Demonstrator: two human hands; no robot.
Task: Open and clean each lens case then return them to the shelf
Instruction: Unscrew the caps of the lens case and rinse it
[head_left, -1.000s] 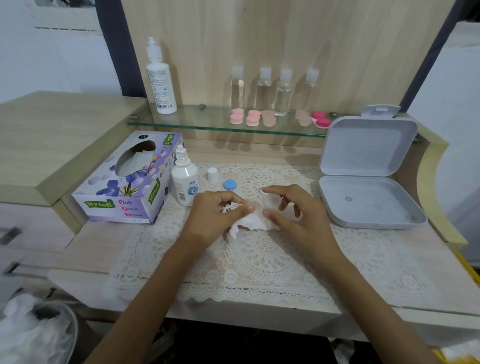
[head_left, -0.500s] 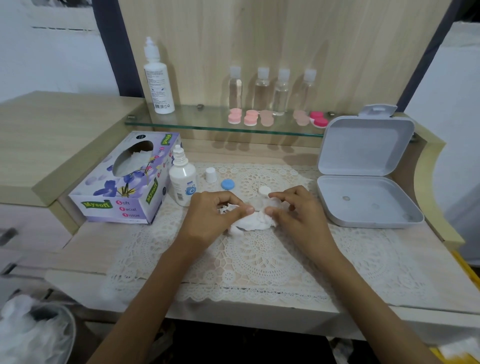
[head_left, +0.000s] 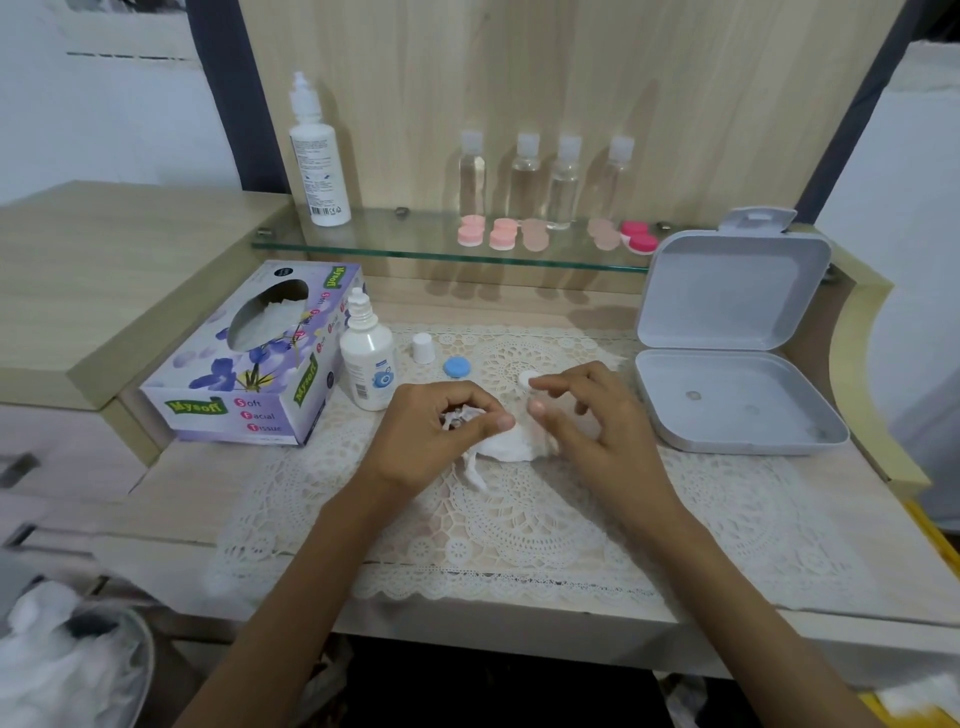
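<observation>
Between our hands, left (head_left: 436, 431) and right (head_left: 587, 415), a crumpled tissue (head_left: 511, 447) lies on the lace mat (head_left: 519, 519) covering the counter (head_left: 156, 499). Left of the hands stands a tissue box (head_left: 249, 358), with a dropper bottle (head_left: 366, 358) just beside it. Behind the hands sit a bottle cap (head_left: 422, 347) and two lens case lids (head_left: 457, 368). Right of the hands lies an open hinged box (head_left: 727, 364). Farther behind, a glass shelf (head_left: 415, 249) carries a tall bottle (head_left: 317, 156), four small bottles (head_left: 524, 176) and lens cases (head_left: 550, 236).
</observation>
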